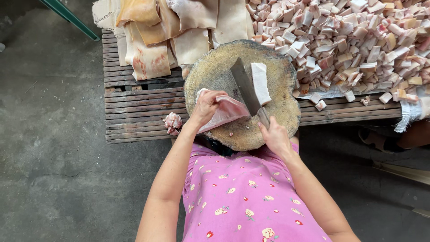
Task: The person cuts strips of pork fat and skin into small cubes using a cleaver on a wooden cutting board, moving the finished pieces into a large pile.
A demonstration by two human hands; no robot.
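— Starting nearest, at the lower middle of the frame: what are the hands doing?

— The right hand is closed around the handle of a cleaver, whose blade lies tilted across the middle of the block. The left hand is curled over the end of a pink slab, fingers pressing it down just left of the blade.

— Why held that way?

— By my reading, the left hand pins the slab so it cannot slide, with fingers kept clear of the edge. A white strip lies on the far side of the blade, touching it, as if freshly parted from the slab.

— And the block?

— Round, wooden, worn, resting on a slatted counter. A small pink scrap sits on the slats at left, apart from the block.

— Farther up?

— In the upper left, pale skins are draped in a stack over the counter's edge. In the upper right, a big heap of cubes spreads over a white sheet, a few spilling toward the block, within easy reach of the right hand.

— Any packages, labels or signs?

— None that I can see; only a green bar crossing the floor at top left.
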